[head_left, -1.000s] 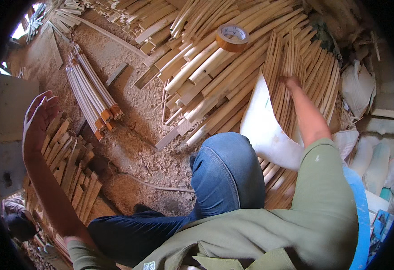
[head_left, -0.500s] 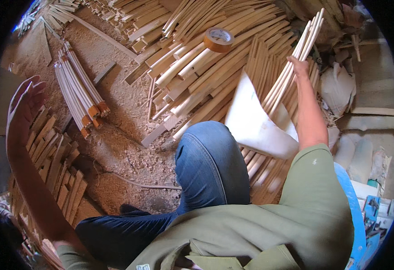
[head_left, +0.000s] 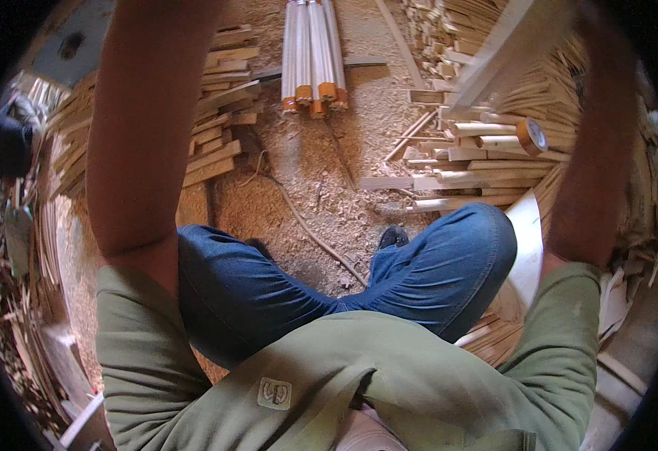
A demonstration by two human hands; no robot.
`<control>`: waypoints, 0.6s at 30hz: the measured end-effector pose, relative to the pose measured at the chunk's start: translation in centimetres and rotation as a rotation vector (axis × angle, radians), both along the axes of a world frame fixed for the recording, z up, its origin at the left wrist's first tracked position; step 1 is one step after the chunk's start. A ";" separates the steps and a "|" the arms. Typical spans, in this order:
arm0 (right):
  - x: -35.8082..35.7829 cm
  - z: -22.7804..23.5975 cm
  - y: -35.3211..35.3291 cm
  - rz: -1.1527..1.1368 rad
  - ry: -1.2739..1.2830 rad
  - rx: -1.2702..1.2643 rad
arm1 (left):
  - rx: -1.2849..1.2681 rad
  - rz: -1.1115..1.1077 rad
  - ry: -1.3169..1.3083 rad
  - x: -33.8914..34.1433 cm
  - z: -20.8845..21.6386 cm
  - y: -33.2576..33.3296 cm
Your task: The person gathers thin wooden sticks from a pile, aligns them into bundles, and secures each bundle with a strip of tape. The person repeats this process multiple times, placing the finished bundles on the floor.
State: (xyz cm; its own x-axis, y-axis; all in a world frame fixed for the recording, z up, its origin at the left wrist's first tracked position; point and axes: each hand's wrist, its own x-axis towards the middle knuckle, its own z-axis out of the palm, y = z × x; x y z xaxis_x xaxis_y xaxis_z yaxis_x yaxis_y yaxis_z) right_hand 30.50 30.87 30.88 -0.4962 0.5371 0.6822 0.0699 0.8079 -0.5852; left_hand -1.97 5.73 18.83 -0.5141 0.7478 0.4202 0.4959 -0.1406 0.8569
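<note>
My left arm [head_left: 149, 128] is raised, and its hand lies beyond the top edge. My right arm is lifted too; its hand [head_left: 590, 21] is dark and smeared at the top right rim. From that hand a pale, motion-blurred bundle of wooden rods [head_left: 513, 52] slants down and left, held off the pile. Under it, a roll of brown tape [head_left: 532, 137] stands on the stacked wood. Rod bundles [head_left: 312, 49] with orange-brown tape around their near ends lie on the floor ahead.
Stacked wood strips [head_left: 224, 143] are at the left, and a larger wood pile [head_left: 487, 173] is at the right. A white curved sheet [head_left: 524, 240] rests beside my right knee. A cord [head_left: 303, 222] crosses the sawdust-covered floor [head_left: 269, 248].
My view has swung left. The right hand has raised the rods off the white sheet and brought them up toward the front. The left hand has risen out of view.
</note>
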 end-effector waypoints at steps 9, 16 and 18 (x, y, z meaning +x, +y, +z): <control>-21.4 -24.3 -18.6 0.446 -0.079 -0.253 | -0.153 -0.015 -0.066 0.1 -7.5 -5.4; -21.0 -43.2 -21.9 0.742 -0.109 -1.024 | -0.364 0.044 -0.304 4.2 -18.3 -8.8; -21.7 -44.8 -22.1 0.721 -0.025 -0.975 | -0.267 -0.012 -0.427 3.6 -19.0 -8.9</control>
